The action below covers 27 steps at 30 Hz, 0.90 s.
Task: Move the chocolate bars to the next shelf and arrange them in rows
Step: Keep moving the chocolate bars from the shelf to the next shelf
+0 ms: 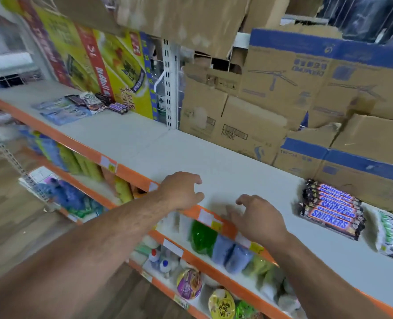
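White shelf board with an orange front edge (214,157) runs below both hands. Left hand (181,192) and right hand (260,217) hover at that edge, empty, fingers loosely spread. Stacked brown-wrapped Snickers chocolate bars (331,210) lie toward the board's right end, and loose dark-wrapped bars (118,107) at its far left.

Snickers stack (331,209) near right end of shelf (214,157): only top bars' labels read, lower ones hidden, count unclear. White-green packet (392,238) beside it is cut off by pic's right edge. Wrapper pile (85,104) at far left end: too small & blurred for brands. On right hand (257,217), fingertips smeared by blur. Lower-shelf goods (202,238) partly hidden behind left arm (87,245), labels illegible.
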Each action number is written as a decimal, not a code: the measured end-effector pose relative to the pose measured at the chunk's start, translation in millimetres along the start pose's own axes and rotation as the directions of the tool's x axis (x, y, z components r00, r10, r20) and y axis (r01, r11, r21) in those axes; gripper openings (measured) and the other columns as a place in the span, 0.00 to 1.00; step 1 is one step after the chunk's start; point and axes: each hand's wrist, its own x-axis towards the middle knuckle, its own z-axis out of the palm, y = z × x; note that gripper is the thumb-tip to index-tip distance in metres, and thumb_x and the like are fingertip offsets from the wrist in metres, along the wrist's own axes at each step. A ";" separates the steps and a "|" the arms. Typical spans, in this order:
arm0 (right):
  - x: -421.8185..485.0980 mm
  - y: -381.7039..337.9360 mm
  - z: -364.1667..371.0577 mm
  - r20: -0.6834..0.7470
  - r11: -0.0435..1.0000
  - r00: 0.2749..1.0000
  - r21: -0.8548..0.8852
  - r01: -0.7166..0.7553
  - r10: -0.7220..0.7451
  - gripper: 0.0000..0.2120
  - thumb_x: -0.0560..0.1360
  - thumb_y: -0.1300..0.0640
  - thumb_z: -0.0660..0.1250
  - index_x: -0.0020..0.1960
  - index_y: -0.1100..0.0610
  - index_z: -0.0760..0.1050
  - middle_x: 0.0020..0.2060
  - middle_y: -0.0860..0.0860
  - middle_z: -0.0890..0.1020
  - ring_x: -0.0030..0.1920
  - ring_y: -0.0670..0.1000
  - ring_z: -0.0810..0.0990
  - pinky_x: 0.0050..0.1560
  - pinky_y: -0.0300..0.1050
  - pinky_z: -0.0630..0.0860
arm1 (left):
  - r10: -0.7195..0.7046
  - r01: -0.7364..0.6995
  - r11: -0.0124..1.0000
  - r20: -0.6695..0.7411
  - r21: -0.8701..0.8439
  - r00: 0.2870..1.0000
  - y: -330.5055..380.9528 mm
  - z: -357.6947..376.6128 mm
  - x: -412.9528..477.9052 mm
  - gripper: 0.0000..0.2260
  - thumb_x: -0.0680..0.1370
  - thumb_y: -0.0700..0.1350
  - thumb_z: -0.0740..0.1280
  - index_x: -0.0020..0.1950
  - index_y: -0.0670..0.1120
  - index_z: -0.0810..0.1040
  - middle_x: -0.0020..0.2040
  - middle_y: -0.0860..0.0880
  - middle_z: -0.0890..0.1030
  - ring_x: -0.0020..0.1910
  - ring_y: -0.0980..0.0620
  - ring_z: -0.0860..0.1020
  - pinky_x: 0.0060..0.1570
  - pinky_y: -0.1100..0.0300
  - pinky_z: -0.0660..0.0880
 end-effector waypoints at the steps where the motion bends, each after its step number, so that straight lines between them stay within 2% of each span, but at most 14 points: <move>1: 10.7 -21.0 6.5 0.009 1.000 1.000 -0.011 0.020 -0.020 0.20 0.76 0.40 0.61 0.64 0.46 0.74 0.58 0.49 0.77 0.60 0.52 0.75 0.54 0.45 0.72 | -0.012 0.012 1.000 -0.006 -0.011 1.000 -22.0 -9.0 0.3 0.21 0.76 0.57 0.64 0.68 0.55 0.72 0.64 0.54 0.77 0.67 0.53 0.72 0.64 0.55 0.69; 7: 73.1 -167.7 43.6 0.031 0.993 0.993 -0.012 0.118 -0.118 0.20 0.75 0.41 0.62 0.63 0.47 0.74 0.58 0.50 0.78 0.60 0.52 0.76 0.55 0.46 0.74 | -0.093 0.091 0.996 -0.088 -0.020 0.992 -156.2 -69.6 -6.8 0.21 0.77 0.56 0.64 0.69 0.55 0.72 0.68 0.55 0.75 0.68 0.53 0.70 0.65 0.55 0.65; 9: 91.6 -214.2 54.2 0.049 0.988 0.986 0.002 0.157 -0.157 0.20 0.75 0.41 0.62 0.64 0.47 0.74 0.58 0.49 0.78 0.59 0.52 0.77 0.54 0.46 0.74 | -0.123 0.124 0.992 -0.102 -0.002 0.987 -200.1 -85.3 -10.0 0.20 0.77 0.57 0.64 0.68 0.55 0.73 0.68 0.54 0.75 0.67 0.52 0.72 0.64 0.56 0.69; 13: 125.5 -291.7 76.2 0.059 0.976 0.975 0.010 0.216 -0.216 0.20 0.75 0.39 0.61 0.63 0.47 0.74 0.59 0.49 0.78 0.58 0.52 0.77 0.54 0.46 0.74 | -0.203 0.203 0.979 -0.104 -0.004 0.974 -277.2 -115.3 -13.7 0.20 0.77 0.56 0.63 0.66 0.52 0.74 0.63 0.51 0.79 0.62 0.48 0.76 0.56 0.56 0.74; 16: 153.1 -337.6 91.9 0.087 0.965 0.962 0.008 0.261 -0.261 0.20 0.75 0.39 0.61 0.63 0.46 0.74 0.60 0.48 0.78 0.60 0.52 0.77 0.57 0.47 0.75 | -0.269 0.262 0.963 -0.128 -0.067 0.955 -321.6 -133.0 -13.2 0.19 0.76 0.56 0.64 0.65 0.53 0.75 0.62 0.52 0.79 0.60 0.49 0.77 0.54 0.56 0.75; 19: 187.4 -374.0 105.1 0.100 0.954 0.949 0.007 0.301 -0.300 0.20 0.74 0.40 0.62 0.63 0.47 0.75 0.60 0.48 0.78 0.59 0.51 0.77 0.58 0.48 0.75 | -0.302 0.290 0.952 -0.146 -0.101 0.942 -361.2 -143.4 -3.9 0.16 0.76 0.54 0.64 0.64 0.55 0.76 0.60 0.55 0.80 0.51 0.53 0.79 0.42 0.61 0.72; 20: 200.0 -385.2 109.4 0.100 0.951 0.946 0.014 0.309 -0.309 0.20 0.74 0.41 0.62 0.63 0.47 0.75 0.60 0.48 0.78 0.59 0.51 0.77 0.58 0.48 0.75 | -0.315 0.300 0.947 -0.152 -0.117 0.937 -374.2 -146.6 1.7 0.16 0.76 0.54 0.64 0.63 0.55 0.77 0.60 0.56 0.80 0.50 0.54 0.79 0.42 0.61 0.74; 23: 244.4 -416.0 125.4 0.115 0.943 0.936 0.029 0.331 -0.332 0.19 0.74 0.43 0.62 0.63 0.47 0.75 0.59 0.48 0.79 0.58 0.51 0.78 0.56 0.47 0.75 | -0.355 0.337 0.933 -0.155 -0.129 0.922 -411.6 -160.9 26.3 0.18 0.76 0.54 0.65 0.66 0.54 0.76 0.63 0.54 0.79 0.58 0.52 0.78 0.53 0.56 0.77; 27: 301.6 -450.7 139.4 0.121 0.933 0.926 0.041 0.356 -0.359 0.19 0.75 0.43 0.61 0.63 0.48 0.75 0.59 0.48 0.79 0.58 0.50 0.78 0.54 0.46 0.75 | -0.388 0.371 0.919 -0.148 -0.132 0.910 -451.1 -186.2 58.9 0.20 0.77 0.54 0.64 0.69 0.53 0.73 0.66 0.52 0.77 0.58 0.50 0.78 0.54 0.55 0.77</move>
